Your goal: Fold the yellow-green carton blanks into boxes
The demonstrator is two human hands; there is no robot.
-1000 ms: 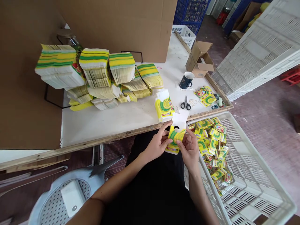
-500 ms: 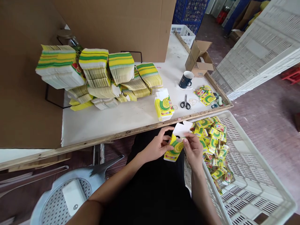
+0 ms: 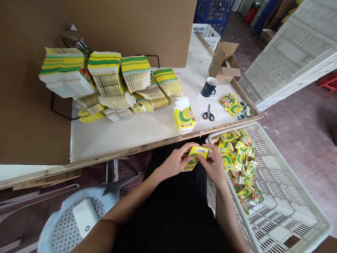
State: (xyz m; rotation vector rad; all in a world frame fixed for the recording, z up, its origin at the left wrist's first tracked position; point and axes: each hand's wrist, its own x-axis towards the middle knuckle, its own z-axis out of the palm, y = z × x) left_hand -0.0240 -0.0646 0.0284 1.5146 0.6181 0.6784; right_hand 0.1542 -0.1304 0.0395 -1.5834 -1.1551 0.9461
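Over my lap, just below the table's front edge, a small yellow and green box (image 3: 199, 151) is held between both hands, its barcode end facing up. My left hand (image 3: 177, 161) grips its left side with the thumb on the front. My right hand (image 3: 213, 162) pinches its right side, thumb on the front face. On the table above them lies a small pile of flat yellow cartons (image 3: 184, 117). To the right, a white crate (image 3: 286, 172) holds many closed yellow boxes (image 3: 240, 160).
Bundled carton stacks (image 3: 104, 68) fill the table's left and middle. Scissors (image 3: 208, 113), a dark mug (image 3: 209, 88), more yellow packs (image 3: 231, 104) and an open cardboard box (image 3: 225, 66) are at the right. A grey stool (image 3: 63, 214) stands lower left.
The box's raised white flap has been folded down, and its barcode end now shows on top. My right hand has moved slightly left and up against the box.
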